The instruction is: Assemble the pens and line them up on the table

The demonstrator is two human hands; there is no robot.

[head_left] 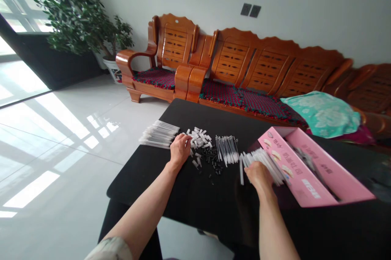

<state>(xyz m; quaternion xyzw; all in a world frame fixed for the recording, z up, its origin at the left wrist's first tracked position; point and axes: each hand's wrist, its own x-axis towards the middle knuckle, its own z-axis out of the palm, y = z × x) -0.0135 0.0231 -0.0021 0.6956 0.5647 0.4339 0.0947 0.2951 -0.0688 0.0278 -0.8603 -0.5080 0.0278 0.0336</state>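
Note:
On a black table (189, 199) lie sorted pen parts. My left hand (179, 149) rests at the edge of a heap of small white caps (200, 138), fingers curled among them; what it grips is hidden. My right hand (259, 173) lies on a fan of clear pen tubes (265, 161), fingers closed over them. Between the hands sit small black pieces (214, 159) and a bundle of thin refills (227, 148). A stack of clear barrels (159, 134) lies left of my left hand.
An open pink cardboard box (317, 172) lies at the right with pens inside. Behind the table stand a wooden armchair (161, 60) and sofa (269, 73) with red cushions and a teal cloth (324, 113). A potted plant (79, 24) stands by the window.

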